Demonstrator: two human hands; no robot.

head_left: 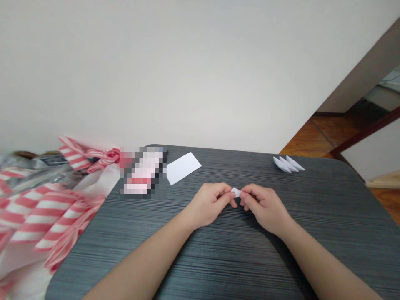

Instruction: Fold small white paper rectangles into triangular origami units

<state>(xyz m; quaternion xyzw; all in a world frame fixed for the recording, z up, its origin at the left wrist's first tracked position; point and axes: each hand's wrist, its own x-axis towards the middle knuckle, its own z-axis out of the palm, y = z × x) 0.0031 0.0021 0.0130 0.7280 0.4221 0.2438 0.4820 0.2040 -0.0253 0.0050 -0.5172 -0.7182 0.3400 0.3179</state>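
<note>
Between my two hands is a small piece of folded white paper (236,192), held just above the dark table. My left hand (210,205) pinches its left end between thumb and fingers. On the other side, my right hand (265,208) grips the right end in the same way. Fingers cover most of the piece, so its full shape is hidden. Beyond my right hand lie several folded white paper pieces (288,164) with pointed ends, set side by side. A flat stack or sheet of white paper (183,168) rests beyond my left hand.
The dark wood-grain table (200,266) stands against a pale wall (200,75). A pixelated, phone-like object (143,171) lies near its left edge. Red-and-white striped cloth (46,212) is heaped left of the table. Wooden floor (308,135) shows at the right.
</note>
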